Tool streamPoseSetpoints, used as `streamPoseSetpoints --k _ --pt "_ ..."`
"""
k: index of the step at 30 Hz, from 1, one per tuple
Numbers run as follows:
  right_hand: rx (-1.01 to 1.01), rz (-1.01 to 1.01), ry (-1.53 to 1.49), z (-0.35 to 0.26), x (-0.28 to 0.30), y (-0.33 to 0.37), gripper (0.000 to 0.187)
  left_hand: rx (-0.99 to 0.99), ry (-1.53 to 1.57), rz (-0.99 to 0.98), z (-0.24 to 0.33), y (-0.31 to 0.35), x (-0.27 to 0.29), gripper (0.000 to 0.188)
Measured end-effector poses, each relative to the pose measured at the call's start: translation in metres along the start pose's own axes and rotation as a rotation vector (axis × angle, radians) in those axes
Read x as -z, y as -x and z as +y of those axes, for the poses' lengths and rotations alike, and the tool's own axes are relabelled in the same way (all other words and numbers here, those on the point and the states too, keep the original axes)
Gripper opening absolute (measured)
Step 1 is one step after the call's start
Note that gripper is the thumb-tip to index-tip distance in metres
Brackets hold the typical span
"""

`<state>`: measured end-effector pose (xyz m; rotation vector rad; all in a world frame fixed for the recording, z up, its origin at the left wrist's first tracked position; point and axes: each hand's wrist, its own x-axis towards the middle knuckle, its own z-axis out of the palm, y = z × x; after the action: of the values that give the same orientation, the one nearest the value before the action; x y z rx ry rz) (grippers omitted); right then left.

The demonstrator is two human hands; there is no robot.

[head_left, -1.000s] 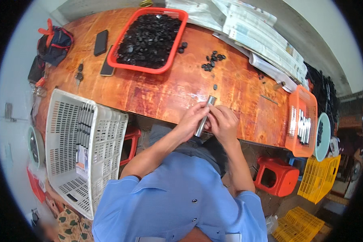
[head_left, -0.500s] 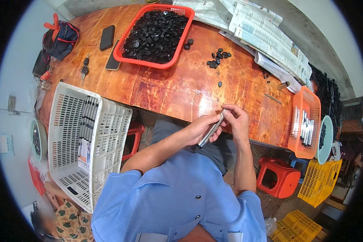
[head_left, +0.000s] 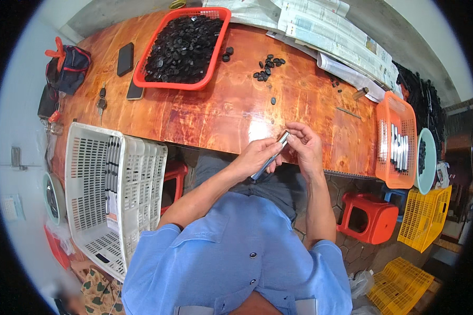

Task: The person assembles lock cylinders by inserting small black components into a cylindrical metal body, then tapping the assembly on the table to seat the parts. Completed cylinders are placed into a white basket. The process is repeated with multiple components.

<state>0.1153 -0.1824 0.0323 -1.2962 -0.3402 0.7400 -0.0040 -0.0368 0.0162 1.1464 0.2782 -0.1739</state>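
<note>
Close to the table's front edge, my left hand (head_left: 259,156) is wrapped round a shiny silver metal tube (head_left: 273,157), held at a slant with its lower end toward me. At the tube's upper end my right hand (head_left: 307,148) has its thumb and fingers closed together. Whether a small part sits between those fingertips is too small to make out. Beyond my hands, a single black oval plug (head_left: 273,101) lies on the wooden table (head_left: 210,116). A loose cluster of similar black plugs (head_left: 268,67) is farther back.
A red basket (head_left: 213,67) full of small black parts stands at the back left, near two phones and keys (head_left: 101,100). At my left is a white crate (head_left: 123,199) with tubes; at right, an orange basket (head_left: 396,178) with silver tubes. Newspapers (head_left: 336,37) lie behind.
The whole view has shifted slightly, with the table things now a little farther left. Both hands stay on the metal tube, whose upper end is now turned a bit differently between the fingers.
</note>
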Motion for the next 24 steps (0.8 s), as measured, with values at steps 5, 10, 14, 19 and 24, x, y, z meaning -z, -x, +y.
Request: streamPoseSetpoints --k 5,10,14,19,24 --pt "0.041 -0.017 -0.026 -0.004 0.007 -0.003 0.037 -0.087 -0.208 -0.009 0.008 -0.004 0.008 0.03" --pt "0.052 -0.023 0.136 -0.014 0.009 -0.007 0.032 -0.536 -0.939 0.141 0.025 -0.011 0.008 0.032" --pt "-0.041 0.05 0.29 -0.01 0.018 -0.02 0.027 -0.741 -1.276 0.212 0.021 -0.033 0.023 0.04" --pt "0.018 0.11 0.445 0.008 0.029 -0.034 0.024 -0.742 -1.565 0.205 0.025 -0.047 0.028 0.047" --pt "0.164 0.122 0.58 0.012 0.028 -0.031 0.024 -0.76 -1.521 0.232 0.018 -0.049 0.027 0.044"
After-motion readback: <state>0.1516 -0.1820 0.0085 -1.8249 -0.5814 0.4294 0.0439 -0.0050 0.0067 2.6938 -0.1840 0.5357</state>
